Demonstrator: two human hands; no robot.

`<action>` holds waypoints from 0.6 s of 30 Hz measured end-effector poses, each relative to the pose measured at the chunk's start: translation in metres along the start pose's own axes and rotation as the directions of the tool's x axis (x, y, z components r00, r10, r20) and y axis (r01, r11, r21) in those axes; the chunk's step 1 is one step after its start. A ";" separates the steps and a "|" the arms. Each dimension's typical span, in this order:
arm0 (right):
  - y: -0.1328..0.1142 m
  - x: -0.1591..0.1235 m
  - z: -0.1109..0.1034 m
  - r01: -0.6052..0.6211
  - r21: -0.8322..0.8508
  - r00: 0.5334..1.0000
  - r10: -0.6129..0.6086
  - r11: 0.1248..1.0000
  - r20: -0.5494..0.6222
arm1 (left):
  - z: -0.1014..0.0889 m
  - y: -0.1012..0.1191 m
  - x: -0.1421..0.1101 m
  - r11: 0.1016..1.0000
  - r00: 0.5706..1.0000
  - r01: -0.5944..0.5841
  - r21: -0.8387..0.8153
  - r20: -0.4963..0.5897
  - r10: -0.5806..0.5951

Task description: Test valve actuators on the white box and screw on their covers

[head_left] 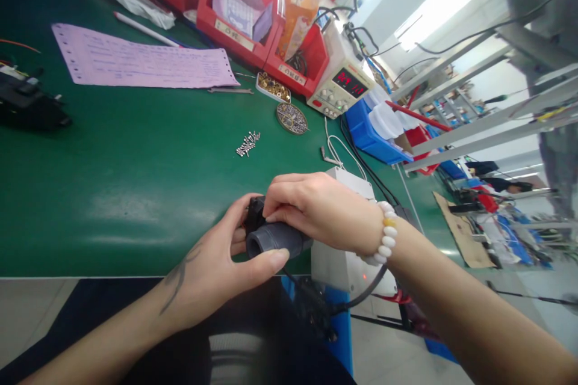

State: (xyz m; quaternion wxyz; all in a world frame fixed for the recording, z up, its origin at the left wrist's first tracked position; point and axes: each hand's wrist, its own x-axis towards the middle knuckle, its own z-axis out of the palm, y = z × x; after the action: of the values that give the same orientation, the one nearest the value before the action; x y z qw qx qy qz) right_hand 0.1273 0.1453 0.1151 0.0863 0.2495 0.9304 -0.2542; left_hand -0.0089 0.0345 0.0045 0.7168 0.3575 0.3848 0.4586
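Observation:
Both my hands hold a dark grey cylindrical part with a black piece at its back, at the near edge of the green bench. My left hand wraps it from below, thumb along its side. My right hand, with a white bead bracelet on the wrist, covers its top with the fingers closed on it. A black cable runs down from the part toward my lap.
A small pile of screws lies mid-bench. A pink sheet, red bins, a round circuit board, a power supply and a blue bin stand farther back. A white box sits beside my right wrist. Black device at left.

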 end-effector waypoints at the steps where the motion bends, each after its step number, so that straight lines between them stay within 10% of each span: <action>1: 0.000 0.002 0.000 -0.008 0.006 1.000 0.008 1.000 0.005 | 0.000 0.001 0.001 1.000 1.000 0.001 -0.018 0.008 -0.001; 7: 0.017 0.017 -0.016 -0.193 0.300 0.974 0.146 0.934 0.171 | 0.003 0.011 0.001 1.000 0.999 0.024 -0.013 0.027 -0.023; 12: 0.064 0.066 -0.029 -0.428 0.213 0.859 0.469 0.878 -0.205 | 0.003 0.013 -0.002 0.996 0.996 0.084 0.017 -0.004 -0.084; 18: 0.112 0.118 -0.013 -0.520 0.059 0.818 0.517 0.852 -0.253 | 0.003 0.014 0.000 0.998 0.999 0.054 0.033 0.004 -0.054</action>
State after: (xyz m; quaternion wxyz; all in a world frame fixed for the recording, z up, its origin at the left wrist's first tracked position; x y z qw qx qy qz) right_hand 0.0824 0.2850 0.0445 0.0312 0.5235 0.8322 -0.1802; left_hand -0.0117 0.0387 0.0173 0.7240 0.3597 0.3999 0.4319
